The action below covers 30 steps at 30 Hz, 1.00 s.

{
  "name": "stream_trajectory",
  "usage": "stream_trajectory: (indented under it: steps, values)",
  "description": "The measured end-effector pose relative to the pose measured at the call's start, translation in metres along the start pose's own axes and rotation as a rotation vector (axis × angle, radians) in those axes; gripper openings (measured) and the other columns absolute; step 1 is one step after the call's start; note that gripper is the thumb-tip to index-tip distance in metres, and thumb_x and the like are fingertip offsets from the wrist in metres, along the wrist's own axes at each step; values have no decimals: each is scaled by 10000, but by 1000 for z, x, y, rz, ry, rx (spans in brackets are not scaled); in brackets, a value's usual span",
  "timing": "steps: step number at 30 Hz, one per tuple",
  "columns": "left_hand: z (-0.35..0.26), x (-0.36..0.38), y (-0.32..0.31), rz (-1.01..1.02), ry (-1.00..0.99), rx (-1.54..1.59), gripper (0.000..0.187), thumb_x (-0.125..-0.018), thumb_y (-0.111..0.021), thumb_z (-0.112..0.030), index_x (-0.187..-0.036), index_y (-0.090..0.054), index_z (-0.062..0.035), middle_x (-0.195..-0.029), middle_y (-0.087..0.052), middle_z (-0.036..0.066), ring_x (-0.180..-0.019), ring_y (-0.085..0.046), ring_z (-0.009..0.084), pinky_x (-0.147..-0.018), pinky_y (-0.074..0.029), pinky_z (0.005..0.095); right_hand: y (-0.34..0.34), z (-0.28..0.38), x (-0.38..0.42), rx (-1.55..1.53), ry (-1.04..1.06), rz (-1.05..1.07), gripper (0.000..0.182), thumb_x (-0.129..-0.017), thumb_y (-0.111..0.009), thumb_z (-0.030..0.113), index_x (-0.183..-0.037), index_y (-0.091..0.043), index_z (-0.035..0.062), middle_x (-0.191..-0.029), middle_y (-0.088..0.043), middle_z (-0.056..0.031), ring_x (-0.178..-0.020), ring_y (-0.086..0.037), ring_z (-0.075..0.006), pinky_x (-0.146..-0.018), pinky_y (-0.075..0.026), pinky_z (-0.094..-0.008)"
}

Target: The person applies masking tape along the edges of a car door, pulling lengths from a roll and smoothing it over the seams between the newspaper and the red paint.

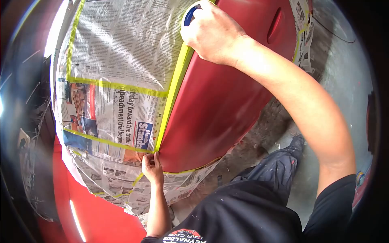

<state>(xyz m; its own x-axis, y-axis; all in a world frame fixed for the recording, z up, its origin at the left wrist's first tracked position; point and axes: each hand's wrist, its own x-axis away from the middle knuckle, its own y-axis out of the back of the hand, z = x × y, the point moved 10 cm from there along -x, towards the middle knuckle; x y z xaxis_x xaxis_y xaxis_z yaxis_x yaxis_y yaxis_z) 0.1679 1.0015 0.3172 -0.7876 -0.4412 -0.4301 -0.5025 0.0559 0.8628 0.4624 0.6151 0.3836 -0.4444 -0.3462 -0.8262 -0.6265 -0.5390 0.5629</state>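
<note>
My right hand (212, 34) is closed round a roll of yellow tape (192, 15) at the top centre. A yellow tape strip (174, 90) runs from the roll down to my left hand (152, 168), along the border between the newspaper (125, 44) and a dull red car panel (219, 93). The fingertips of my left hand are pinched together at the lower end of this strip, by the panel's lower left corner. Whether they grip the tape or press on it is too small to tell.
More newspaper (115, 172), joined with yellow tape, covers the body below and left. A glossy red surface (97, 214) lies at the lower left. A recessed handle (274, 26) shows on the panel. My trousered leg (279, 162) stands on the grey floor (324, 105). A thin cable (338, 38) hangs upper right.
</note>
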Motion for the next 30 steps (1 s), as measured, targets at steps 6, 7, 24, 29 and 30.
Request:
stream_trajectory:
  steps: [6,7,24,29,30]
  values:
    - [2,-2,-3,21,-80,167,109,-957,-734,-81,-965,-641,-26,-833,-675,40,-664,-622,89,-659,-522,247,13,1,5,51,-12,-3,144,-837,-602,209,-781,-702,121,-727,-683,-61,-785,-666,-246,-800,-460,-417]
    - [3,-2,-3,27,-81,164,108,-955,-735,-76,-963,-641,-24,-835,-676,40,-673,-627,85,-665,-524,244,14,2,5,61,-12,0,146,-837,-602,212,-785,-702,119,-728,-683,-63,-788,-666,-246,-797,-460,-418]
    - [10,-3,-7,-7,-34,186,114,-961,-734,-70,-934,-631,-30,-819,-683,16,-706,-609,52,-685,-517,218,24,5,-6,-37,-37,-48,142,-812,-618,216,-733,-710,143,-698,-677,-58,-744,-665,-253,-776,-460,-429]
    - [15,-4,-8,-24,-21,199,130,-951,-751,-84,-916,-633,-44,-796,-676,2,-689,-595,46,-671,-504,217,9,4,2,42,-20,-3,145,-815,-614,215,-733,-710,144,-693,-679,-52,-741,-666,-250,-777,-452,-436]
    - [15,-4,-8,-26,-23,202,125,-951,-750,-84,-917,-638,-40,-795,-672,6,-678,-594,52,-659,-502,222,5,3,4,54,-22,18,144,-814,-614,215,-733,-709,143,-692,-680,-52,-740,-665,-250,-776,-449,-438]
